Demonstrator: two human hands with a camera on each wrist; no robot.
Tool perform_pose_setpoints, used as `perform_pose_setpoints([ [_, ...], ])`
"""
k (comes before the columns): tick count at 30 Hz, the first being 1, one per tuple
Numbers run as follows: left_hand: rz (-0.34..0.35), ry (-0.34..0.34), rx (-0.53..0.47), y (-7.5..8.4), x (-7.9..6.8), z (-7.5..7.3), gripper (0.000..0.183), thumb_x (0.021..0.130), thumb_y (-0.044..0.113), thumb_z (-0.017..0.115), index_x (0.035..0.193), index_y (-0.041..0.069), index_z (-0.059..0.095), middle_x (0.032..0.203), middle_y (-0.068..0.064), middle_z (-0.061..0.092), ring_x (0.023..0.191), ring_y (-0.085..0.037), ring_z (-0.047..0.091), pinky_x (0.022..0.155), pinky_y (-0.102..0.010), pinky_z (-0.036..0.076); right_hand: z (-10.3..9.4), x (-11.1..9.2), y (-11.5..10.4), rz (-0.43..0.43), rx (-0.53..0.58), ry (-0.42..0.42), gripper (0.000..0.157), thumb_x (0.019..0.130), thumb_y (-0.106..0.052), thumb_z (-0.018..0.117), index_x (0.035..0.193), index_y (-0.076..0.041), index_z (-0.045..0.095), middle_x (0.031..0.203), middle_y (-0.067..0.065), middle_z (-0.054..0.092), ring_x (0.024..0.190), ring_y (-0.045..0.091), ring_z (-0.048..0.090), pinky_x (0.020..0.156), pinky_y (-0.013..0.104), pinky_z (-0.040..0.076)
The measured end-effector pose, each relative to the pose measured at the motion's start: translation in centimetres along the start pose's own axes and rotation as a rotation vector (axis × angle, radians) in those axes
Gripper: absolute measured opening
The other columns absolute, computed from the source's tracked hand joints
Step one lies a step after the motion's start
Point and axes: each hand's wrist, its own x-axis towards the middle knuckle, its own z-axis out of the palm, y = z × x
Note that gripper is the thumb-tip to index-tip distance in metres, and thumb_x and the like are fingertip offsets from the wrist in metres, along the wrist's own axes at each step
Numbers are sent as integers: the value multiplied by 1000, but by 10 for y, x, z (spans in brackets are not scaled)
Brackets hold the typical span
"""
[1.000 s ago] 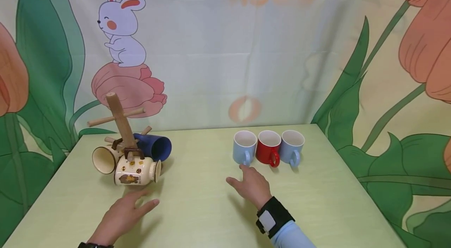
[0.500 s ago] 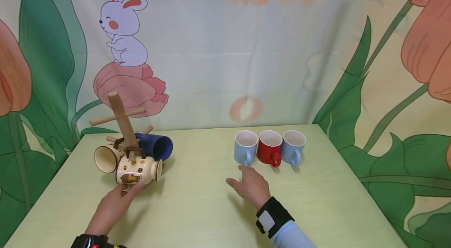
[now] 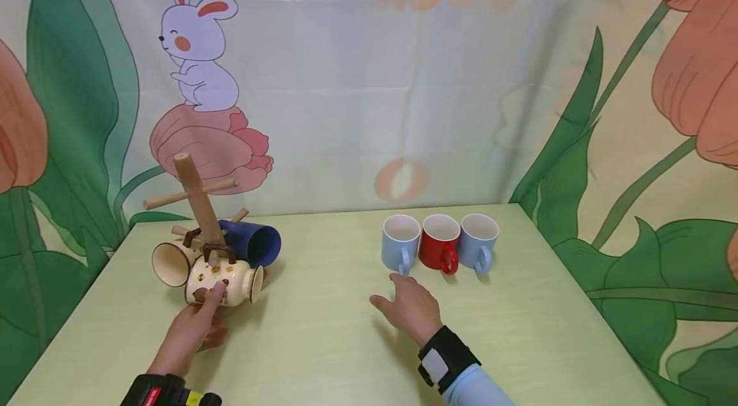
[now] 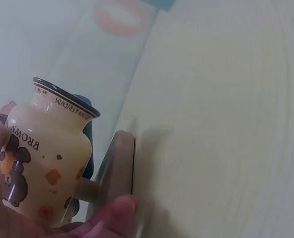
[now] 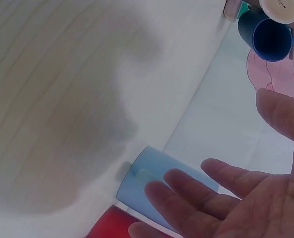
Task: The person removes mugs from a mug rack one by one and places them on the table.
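A cream mug (image 3: 221, 282) with brown bear pictures lies sideways on a low peg of the wooden mug tree (image 3: 198, 201), its handle at the peg. My left hand (image 3: 187, 337) grips this mug from the front, thumb across its printed side and fingers underneath. In the left wrist view the mug (image 4: 52, 153) shows its dark rim and lettering. My right hand (image 3: 410, 308) hovers with spread fingers just in front of the left light blue mug (image 3: 400, 241), holding nothing. In the right wrist view those fingers overlap the light blue mug (image 5: 152, 181).
A red mug (image 3: 436, 244) and another light blue mug (image 3: 478, 241) complete the upright row at right, handles forward. A dark blue mug (image 3: 254, 243) and a second cream mug (image 3: 172, 263) hang on the tree. A printed curtain (image 3: 323, 105) backs the table (image 3: 323, 342).
My left hand has moved up and forward from the front of the table and taken hold of the cream mug, which has turned slightly. The right hand stays about where it was.
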Motion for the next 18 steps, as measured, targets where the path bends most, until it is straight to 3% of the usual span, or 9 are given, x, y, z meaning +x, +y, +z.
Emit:
perform_pose_setpoints([
  [5, -8, -29, -178, -2, 7, 2, 121, 80, 86, 37, 143, -16, 22, 111, -28, 57, 78, -19, 68, 75, -34, 58, 1, -1, 2, -3, -19, 14, 64, 88, -43, 73, 133, -1, 58, 124, 19, 63, 113, 37, 59, 92, 54, 49],
  [12, 6, -78, -379, 0, 10, 4, 115, 84, 79, 42, 149, -11, 13, 125, -34, 51, 86, -22, 70, 84, -38, 57, 2, -1, 2, 7, -26, 19, 64, 88, -43, 74, 133, 0, 58, 125, 20, 62, 114, 38, 60, 93, 55, 49],
  [18, 16, -133, -579, -1, 10, 3, 108, 86, 73, 47, 155, -1, 8, 108, -11, 61, 94, -18, 69, 97, -43, 50, 3, -2, 2, 2, -25, 30, 64, 88, -44, 73, 133, -1, 58, 126, 20, 62, 115, 38, 59, 93, 55, 48],
])
